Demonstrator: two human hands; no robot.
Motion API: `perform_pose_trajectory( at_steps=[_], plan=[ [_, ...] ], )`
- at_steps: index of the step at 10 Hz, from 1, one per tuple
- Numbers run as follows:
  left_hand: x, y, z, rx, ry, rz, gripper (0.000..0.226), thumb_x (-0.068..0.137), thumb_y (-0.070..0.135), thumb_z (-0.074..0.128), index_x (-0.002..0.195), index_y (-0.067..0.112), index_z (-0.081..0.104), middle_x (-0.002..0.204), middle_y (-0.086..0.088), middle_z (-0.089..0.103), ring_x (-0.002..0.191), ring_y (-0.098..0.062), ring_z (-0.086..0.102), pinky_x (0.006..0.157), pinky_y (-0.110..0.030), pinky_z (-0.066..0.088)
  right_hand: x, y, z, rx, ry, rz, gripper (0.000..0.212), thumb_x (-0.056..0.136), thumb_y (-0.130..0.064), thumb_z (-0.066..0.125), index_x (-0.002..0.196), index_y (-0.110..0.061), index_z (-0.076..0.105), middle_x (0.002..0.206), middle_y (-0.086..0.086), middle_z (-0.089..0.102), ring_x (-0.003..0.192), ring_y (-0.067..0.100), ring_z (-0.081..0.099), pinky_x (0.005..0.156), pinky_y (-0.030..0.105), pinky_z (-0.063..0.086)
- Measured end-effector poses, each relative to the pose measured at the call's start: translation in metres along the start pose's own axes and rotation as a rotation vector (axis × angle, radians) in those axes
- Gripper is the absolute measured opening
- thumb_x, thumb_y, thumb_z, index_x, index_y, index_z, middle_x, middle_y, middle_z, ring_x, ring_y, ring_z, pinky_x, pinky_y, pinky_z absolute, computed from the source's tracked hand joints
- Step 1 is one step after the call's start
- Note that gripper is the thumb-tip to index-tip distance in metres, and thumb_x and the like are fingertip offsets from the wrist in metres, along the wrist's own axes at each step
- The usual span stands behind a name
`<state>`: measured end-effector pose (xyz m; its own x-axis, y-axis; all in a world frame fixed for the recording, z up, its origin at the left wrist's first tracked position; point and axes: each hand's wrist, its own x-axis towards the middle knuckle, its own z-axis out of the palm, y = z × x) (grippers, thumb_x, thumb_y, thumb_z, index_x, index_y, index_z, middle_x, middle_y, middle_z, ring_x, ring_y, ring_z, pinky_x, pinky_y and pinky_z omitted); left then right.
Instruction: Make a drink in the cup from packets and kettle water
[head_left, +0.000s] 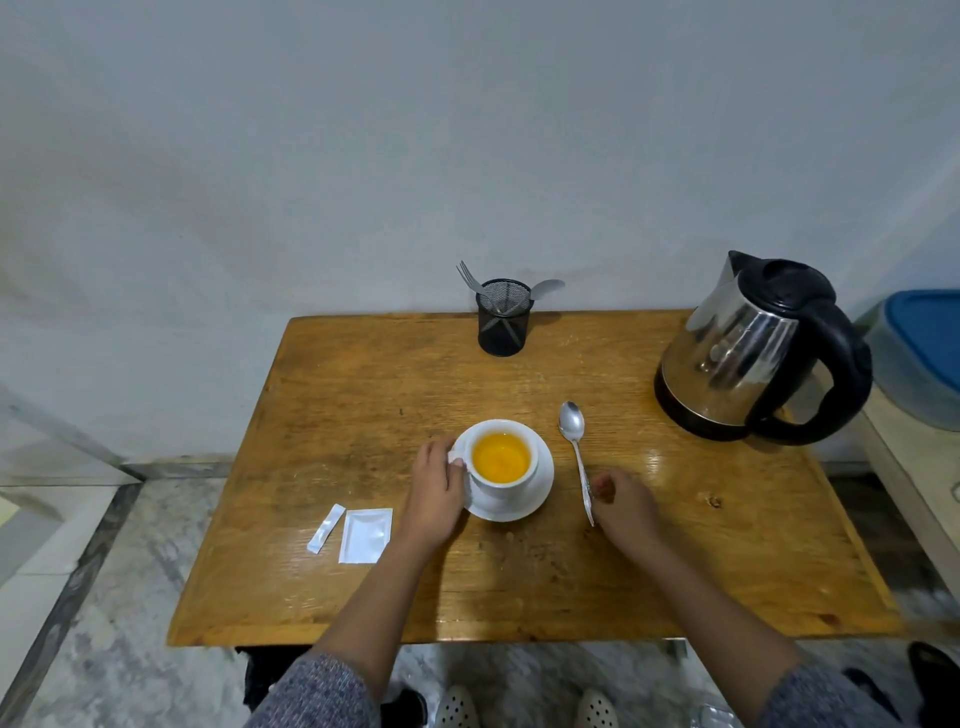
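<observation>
A white cup (527, 474) full of orange liquid stands on a white saucer (543, 486) at the middle of the wooden table (363, 389). My left hand (435, 493) grips the cup's handle on its left side. A metal spoon (576, 452) lies flat on the table to the right of the saucer. My right hand (623, 501) rests at the spoon's handle end, fingers curled by it; whether it grips the spoon is unclear. Two white packets, a thin stick (326, 528) and a square sachet (366, 535), lie to the left. A steel kettle (748, 353) with a black handle stands at the back right.
A black mesh holder (503, 325) with a fork and a spoon stands at the table's back edge against the wall. A blue-lidded container (924, 353) sits on a surface to the right of the table. Marble floor and my feet show below the front edge.
</observation>
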<state>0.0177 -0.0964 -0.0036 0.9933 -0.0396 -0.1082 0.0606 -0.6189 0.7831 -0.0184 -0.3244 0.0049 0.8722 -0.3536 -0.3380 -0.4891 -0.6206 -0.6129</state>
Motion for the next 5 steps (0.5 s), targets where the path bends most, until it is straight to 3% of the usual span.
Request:
perform_pose_trajectory(
  at_steps=[1, 2, 3, 5],
  plan=[
    [-0.016, -0.015, 0.006, 0.057, 0.088, -0.054, 0.04, 0.095, 0.024, 0.032, 0.134, 0.014, 0.036, 0.14, -0.009, 0.04, 0.127, -0.024, 0.04, 0.103, -0.034, 0.036, -0.002, 0.013, -0.004, -0.211, 0.039, -0.092, 0.037, 0.086, -0.011, 0.057, 0.123, -0.011, 0.054, 0.13, 0.009, 0.049, 0.12, 0.024, 0.042, 0.094, 0.034, 0.042],
    [-0.022, -0.027, 0.009, 0.206, 0.027, -0.107, 0.045, 0.093, 0.016, 0.032, 0.137, 0.008, 0.031, 0.147, -0.014, 0.035, 0.134, -0.027, 0.034, 0.112, -0.037, 0.031, -0.004, 0.026, -0.011, -0.35, 0.015, -0.109, 0.051, 0.087, -0.016, 0.054, 0.137, -0.015, 0.041, 0.145, 0.007, 0.036, 0.134, 0.025, 0.031, 0.106, 0.04, 0.037],
    [-0.023, -0.027, 0.01, 0.35, -0.077, -0.114, 0.052, 0.093, 0.013, 0.032, 0.143, 0.006, 0.02, 0.155, -0.014, 0.021, 0.143, -0.028, 0.019, 0.118, -0.038, 0.021, -0.005, 0.036, -0.011, -0.457, -0.039, -0.084, 0.056, 0.088, -0.016, 0.05, 0.141, -0.017, 0.032, 0.152, 0.006, 0.026, 0.139, 0.025, 0.024, 0.109, 0.042, 0.036],
    [-0.023, -0.021, 0.005, 0.417, -0.155, -0.144, 0.056, 0.092, 0.008, 0.038, 0.144, 0.007, 0.018, 0.156, -0.013, 0.016, 0.143, -0.027, 0.018, 0.116, -0.037, 0.027, -0.011, 0.038, -0.016, -0.527, -0.072, -0.113, 0.051, 0.093, -0.021, 0.04, 0.142, -0.02, 0.027, 0.156, 0.004, 0.018, 0.14, 0.024, 0.022, 0.108, 0.04, 0.037]
  ],
)
